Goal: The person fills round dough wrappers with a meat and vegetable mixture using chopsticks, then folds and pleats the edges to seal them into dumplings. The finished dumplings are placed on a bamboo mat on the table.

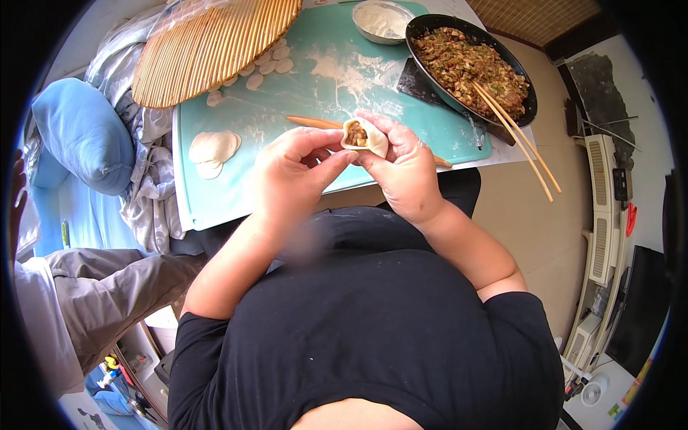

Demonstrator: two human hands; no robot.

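Observation:
Between both hands, above the near edge of the mat, is a partly closed dumpling (373,140) with brown filling showing at its left side. My right hand (405,165) wraps round it, with thumb and fingers pressing the dough. My left hand (297,165) pinches at the dumpling's left edge. Behind the hands a wooden rolling pin (308,122) lies on the mat, its middle hidden. A small stack of round dough wrappers (213,149) rests left of my left hand. Beyond it, smaller flattened dough pieces (266,66) lie on the mat.
The flour-dusted turquoise mat (322,79) covers the table. At the back right stand a bowl of flour (380,20) and a black pan of filling (466,61), with chopsticks (519,140) jutting over its rim. A round slatted tray (215,54) overhangs the back left. Another person's legs (118,287) are at left.

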